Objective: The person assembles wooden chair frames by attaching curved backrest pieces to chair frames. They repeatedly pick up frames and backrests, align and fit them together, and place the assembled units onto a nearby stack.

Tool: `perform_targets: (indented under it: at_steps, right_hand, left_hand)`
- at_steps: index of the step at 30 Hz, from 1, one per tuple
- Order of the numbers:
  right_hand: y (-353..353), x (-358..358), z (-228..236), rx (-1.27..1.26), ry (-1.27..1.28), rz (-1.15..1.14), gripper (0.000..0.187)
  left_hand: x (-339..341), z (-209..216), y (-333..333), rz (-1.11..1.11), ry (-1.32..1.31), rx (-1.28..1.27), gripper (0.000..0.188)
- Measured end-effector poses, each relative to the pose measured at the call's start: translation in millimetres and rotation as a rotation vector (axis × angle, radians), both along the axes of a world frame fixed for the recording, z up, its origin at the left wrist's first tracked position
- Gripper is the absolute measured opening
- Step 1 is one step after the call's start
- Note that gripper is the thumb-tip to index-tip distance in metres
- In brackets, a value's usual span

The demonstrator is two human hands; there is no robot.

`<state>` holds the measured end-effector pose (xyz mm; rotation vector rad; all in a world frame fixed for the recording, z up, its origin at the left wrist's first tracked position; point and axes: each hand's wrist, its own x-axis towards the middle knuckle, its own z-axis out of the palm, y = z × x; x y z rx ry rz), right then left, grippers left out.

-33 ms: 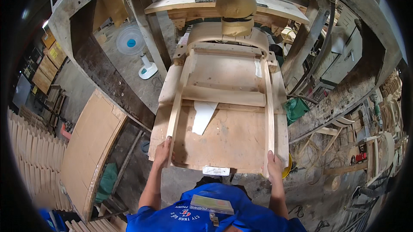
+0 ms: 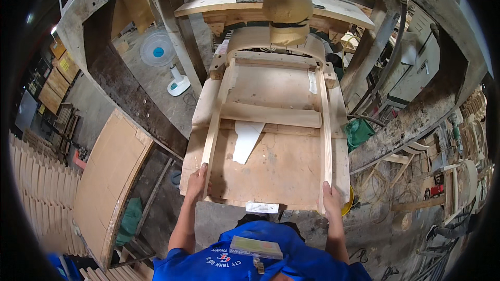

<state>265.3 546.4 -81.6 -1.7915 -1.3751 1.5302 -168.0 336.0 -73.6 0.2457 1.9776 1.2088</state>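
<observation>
A pale wooden chair-like frame (image 2: 271, 115) lies over a plywood board (image 2: 265, 171). It has two long side rails, a crosspiece between them and a curved piece (image 2: 245, 37) at the far end. My left hand (image 2: 197, 183) is closed round the near end of the left rail (image 2: 212, 138). Round the near end of the right rail (image 2: 326, 145) my right hand (image 2: 332, 200) is closed, thumb on top. A torn white sheet (image 2: 247, 143) rests on the board between the rails. Wooden blocks (image 2: 217, 66) flank the far end of the frame.
A tan, strapped padded block (image 2: 287, 16) hangs over the curved piece. Worn metal posts (image 2: 135, 88) stand on both sides. To the left are a fan (image 2: 178, 84), a brown panel (image 2: 112, 171) and stacked wooden parts (image 2: 41, 192). A yellow bucket (image 2: 348, 203) sits beside my right hand.
</observation>
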Motion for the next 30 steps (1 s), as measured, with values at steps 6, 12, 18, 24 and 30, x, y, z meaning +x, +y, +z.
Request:
perform_targets:
  at_steps: [6,12,18,24,30]
  right_hand:
    - [23,-8,-9,0.051,0.073,-0.035,0.052]
    - [27,-7,-6,0.017,0.047,-0.006,0.052]
    - [24,-8,-14,0.087,0.020,-0.052,0.052]
    - [23,-11,-5,0.071,-0.005,-0.016,0.052]
    - [25,-9,-6,0.071,-0.005,0.004,0.052]
  left_hand:
    - [-9,-6,20,-0.031,-0.001,0.018,0.064]
    - [-7,-2,21,-0.050,0.014,0.013,0.065]
    - [-5,0,21,-0.057,0.010,-0.002,0.066]
    - [-6,-5,18,-0.052,0.018,0.035,0.062]
    - [-8,-7,20,-0.056,-0.010,0.011,0.061]
